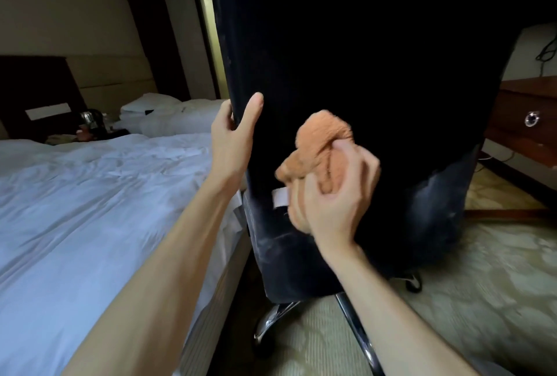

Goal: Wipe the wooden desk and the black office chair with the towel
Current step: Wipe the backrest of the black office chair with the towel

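Right hand [334, 194] grips a bunched orange terry towel [319, 146], pressing it against the black padded office chair's [376, 59] back; left hand [233, 137] clasps the backrest's left edge, well above the pale carpet.

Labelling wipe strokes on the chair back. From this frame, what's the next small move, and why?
Probably drag the towel down the chair back toward the pale dusty streaks below. The right hand grips the bunched towel against the backrest. The left hand holds the backrest's edge, which should steady it, and the streaked lower part looks not yet wiped.
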Tool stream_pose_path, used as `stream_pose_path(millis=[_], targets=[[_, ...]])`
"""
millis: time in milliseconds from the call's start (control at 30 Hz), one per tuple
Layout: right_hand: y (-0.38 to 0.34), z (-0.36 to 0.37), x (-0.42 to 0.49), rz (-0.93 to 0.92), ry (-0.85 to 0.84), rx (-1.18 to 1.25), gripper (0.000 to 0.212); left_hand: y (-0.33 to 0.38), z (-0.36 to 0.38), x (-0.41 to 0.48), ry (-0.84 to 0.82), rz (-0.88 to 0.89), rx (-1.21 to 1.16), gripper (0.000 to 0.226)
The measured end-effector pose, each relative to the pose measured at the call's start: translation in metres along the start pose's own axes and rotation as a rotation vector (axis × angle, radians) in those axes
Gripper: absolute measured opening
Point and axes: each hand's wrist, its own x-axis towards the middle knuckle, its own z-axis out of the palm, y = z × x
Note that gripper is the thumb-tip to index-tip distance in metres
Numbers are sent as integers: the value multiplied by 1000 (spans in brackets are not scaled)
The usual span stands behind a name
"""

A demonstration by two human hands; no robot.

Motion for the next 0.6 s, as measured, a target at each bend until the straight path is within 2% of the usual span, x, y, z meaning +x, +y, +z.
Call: stream_pose_path(millis=[100,200,267,367,433,600], targets=[[15,-7,17,105,101,-39,56,-5,4,-5,0,-5,-22,33],[12,5,1,325,71,-22,60,-5,5,-5,-21,-24,-19,34],[-5,17,-31,304,-77,-30,61,-3,5,-4,-15,-40,-38,31],[-26,19,-64,121,-410,5,51,1,2,1,-17,-27,-45,25],[-23,13,-62,84,-497,38,48,-2,-1,1,-29,-11,-3,29],[1,-20,-31,67,-283,81,54,-17,4,-2,18,77,31,23]])
